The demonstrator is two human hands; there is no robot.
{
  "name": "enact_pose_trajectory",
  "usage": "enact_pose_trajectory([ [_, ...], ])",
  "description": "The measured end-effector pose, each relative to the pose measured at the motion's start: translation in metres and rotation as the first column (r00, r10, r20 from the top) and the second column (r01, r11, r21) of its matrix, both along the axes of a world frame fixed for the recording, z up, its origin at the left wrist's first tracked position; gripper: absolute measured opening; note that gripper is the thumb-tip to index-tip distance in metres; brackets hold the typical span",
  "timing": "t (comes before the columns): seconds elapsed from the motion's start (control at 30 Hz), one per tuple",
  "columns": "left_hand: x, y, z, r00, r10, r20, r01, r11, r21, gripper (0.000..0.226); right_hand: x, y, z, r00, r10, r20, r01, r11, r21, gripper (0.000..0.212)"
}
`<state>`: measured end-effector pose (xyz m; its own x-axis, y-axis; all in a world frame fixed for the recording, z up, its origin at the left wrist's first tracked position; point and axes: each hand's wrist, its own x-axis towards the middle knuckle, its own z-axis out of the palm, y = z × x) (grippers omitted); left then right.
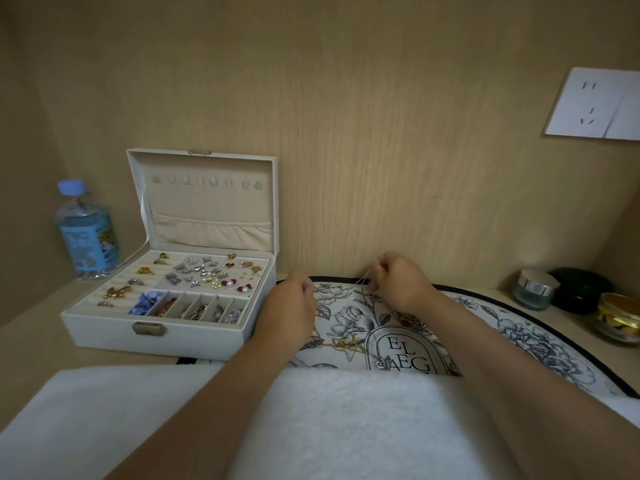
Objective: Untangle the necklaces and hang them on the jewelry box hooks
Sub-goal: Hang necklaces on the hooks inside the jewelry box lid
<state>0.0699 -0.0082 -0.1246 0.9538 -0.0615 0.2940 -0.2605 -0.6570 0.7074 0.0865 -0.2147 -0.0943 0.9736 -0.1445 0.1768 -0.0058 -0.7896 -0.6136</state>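
Observation:
A white jewelry box (104,329) stands open at the left, with a row of hooks (207,181) in its lid and earrings and charms in its tray. Tangled thin necklaces (346,342) lie on a floral mat (540,344) between my arms. My right hand (398,282) pinches a fine chain (364,280) and lifts it off the mat. My left hand (289,306) rests with curled fingers at the mat's left edge beside the box; I cannot see whether it holds a chain.
A water bottle (86,230) stands left of the box. Small jars (535,289) and a dark green case (581,289) sit at the right by the wall. A white towel (346,427) covers the near edge. A wall socket (595,105) is upper right.

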Motion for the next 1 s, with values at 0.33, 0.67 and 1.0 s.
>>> enact_pose_trajectory([
  [0.33,0.005,0.005,0.002,0.990,-0.126,-0.069,0.128,0.991,0.036,0.044,-0.015,0.007,0.007,0.993,0.073,-0.094,-0.098,0.951,-0.294,0.021],
  [0.67,-0.020,-0.008,0.012,0.884,-0.462,0.073,0.411,0.841,0.352,0.019,-0.091,-0.003,0.019,0.887,0.257,-0.383,-0.347,0.919,-0.187,0.024],
  [1.0,-0.030,0.005,0.007,0.893,-0.448,0.054,0.411,0.858,0.308,0.027,-0.086,-0.027,0.016,0.947,0.195,-0.254,-0.266,0.922,-0.283,0.004],
])
